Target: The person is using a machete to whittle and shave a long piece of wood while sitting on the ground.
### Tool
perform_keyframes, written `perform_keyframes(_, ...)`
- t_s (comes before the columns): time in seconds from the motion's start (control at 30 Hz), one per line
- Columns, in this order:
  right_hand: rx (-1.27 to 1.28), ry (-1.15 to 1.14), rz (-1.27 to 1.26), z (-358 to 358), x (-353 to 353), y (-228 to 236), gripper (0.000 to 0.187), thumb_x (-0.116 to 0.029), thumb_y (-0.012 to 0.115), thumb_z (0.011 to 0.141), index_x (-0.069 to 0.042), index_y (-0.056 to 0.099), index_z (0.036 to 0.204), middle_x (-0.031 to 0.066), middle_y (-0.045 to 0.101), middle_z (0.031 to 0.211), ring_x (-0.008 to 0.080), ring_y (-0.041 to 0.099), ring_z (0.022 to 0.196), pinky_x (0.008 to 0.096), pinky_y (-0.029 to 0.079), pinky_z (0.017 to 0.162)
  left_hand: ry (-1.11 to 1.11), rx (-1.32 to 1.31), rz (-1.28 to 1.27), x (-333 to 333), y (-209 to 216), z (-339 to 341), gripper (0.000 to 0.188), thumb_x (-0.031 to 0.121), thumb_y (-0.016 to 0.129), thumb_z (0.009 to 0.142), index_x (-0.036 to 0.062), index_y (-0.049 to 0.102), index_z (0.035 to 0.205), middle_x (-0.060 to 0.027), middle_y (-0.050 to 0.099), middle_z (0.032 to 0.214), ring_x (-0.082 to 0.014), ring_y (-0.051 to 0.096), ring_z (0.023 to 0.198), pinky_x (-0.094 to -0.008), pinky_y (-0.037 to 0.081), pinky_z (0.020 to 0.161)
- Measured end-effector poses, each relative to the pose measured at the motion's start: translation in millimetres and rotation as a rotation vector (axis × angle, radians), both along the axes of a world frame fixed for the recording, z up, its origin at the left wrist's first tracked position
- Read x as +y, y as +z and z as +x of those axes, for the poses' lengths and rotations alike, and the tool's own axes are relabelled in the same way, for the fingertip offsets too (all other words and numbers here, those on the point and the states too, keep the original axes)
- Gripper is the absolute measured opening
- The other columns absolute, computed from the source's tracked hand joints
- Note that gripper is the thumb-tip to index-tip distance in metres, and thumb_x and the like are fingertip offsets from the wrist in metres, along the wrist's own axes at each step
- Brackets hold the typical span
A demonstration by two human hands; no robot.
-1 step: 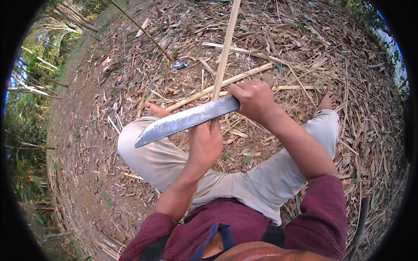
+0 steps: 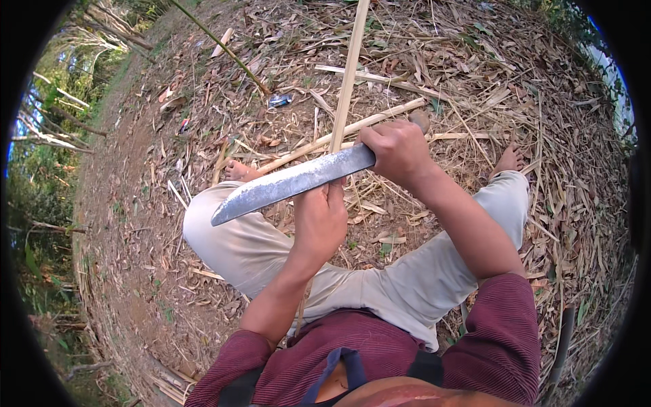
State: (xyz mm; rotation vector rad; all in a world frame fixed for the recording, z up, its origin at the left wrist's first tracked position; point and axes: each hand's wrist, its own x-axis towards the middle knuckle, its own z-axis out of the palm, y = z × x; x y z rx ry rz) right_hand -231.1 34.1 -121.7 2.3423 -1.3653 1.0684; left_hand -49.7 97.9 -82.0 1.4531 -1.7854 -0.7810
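My right hand (image 2: 397, 152) is closed round the handle of a machete (image 2: 291, 184). Its broad, grey, scuffed blade points left and slightly toward me. Under the blade, my left hand (image 2: 317, 224) is closed on a long pale bamboo strip (image 2: 350, 74), with the fingertips mostly hidden by the metal. The strip runs away from me to the top of the view, and the blade lies across it just beyond my left hand. Whether the edge bites into the strip cannot be seen. A thin pale piece shows beside my left forearm.
Another pale strip (image 2: 386, 119) lies across the ground beyond my hands, near several split lengths and shavings. My bent legs, in light trousers (image 2: 227, 217), flank the work, with bare feet on leaf litter. A green stem (image 2: 224, 51) and a small blue packet (image 2: 279, 100) are at far left.
The machete and my right hand have shifted very slightly away from me and to the right. My left hand looks nearly still.
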Motion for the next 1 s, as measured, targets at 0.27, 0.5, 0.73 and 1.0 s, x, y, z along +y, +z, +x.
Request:
perform_keyframes(0.27, 0.059, -0.145, -0.114, -28.2, -18.3, 8.0, 0.009, -0.013, 0.064, 0.079, -0.011, 0.062, 0.071, 0.0064, 0.067, 0.064, 0.0213, 0.066, 0.055, 0.036, 0.053, 0.055, -0.029, 0.118, 0.124, -1.6, 10.3, 2.3, 0.022, 0.016, 0.05, 0.101, -0.0022, 0.059, 0.093, -0.0078, 0.053, 0.065, -0.0154, 0.051, 0.056, -0.0331, 0.04, 0.053)
perform_keyframes(0.5, -0.138, -0.481, 0.482, -52.6, -19.1, 25.5, 0.029, -0.035, 0.06, 0.092, -0.008, 0.071, 0.087, 0.014, 0.068, 0.071, 0.0314, 0.068, 0.067, 0.0465, 0.054, 0.065, -0.117, 0.21, 0.32, -4.9, -12.5, 24.4, 0.031, 0.029, 0.044, 0.106, 0.0059, 0.056, 0.088, 0.0077, 0.038, 0.061, -0.0005, 0.027, 0.051, -0.0211, 0.02, 0.045)
perform_keyframes(0.73, -0.117, -0.414, 0.218, -65.6, -31.7, 13.9, 0.018, -0.02, 0.064, 0.083, -0.008, 0.064, 0.07, 0.0087, 0.066, 0.065, 0.0229, 0.065, 0.056, 0.0388, 0.053, 0.056, -0.149, -0.001, 0.173, 37.5, 13.2, 38.7, 0.029, 0.023, 0.045, 0.105, 0.0036, 0.054, 0.085, 0.005, 0.042, 0.062, -0.0028, 0.034, 0.055, -0.0223, 0.026, 0.049)
perform_keyframes(1.0, -0.536, -0.446, 0.498, -82.8, -31.4, 54.8, 0.033, -0.025, 0.062, 0.086, 0.002, 0.066, 0.066, 0.0162, 0.065, 0.065, 0.0256, 0.064, 0.058, 0.0415, 0.053, 0.062, -0.27, 0.403, 0.441, 41.8, 26.1, 55.5, 0.029, 0.026, 0.042, 0.106, 0.0034, 0.054, 0.092, 0.006, 0.037, 0.061, -0.0018, 0.028, 0.05, -0.0209, 0.022, 0.044)
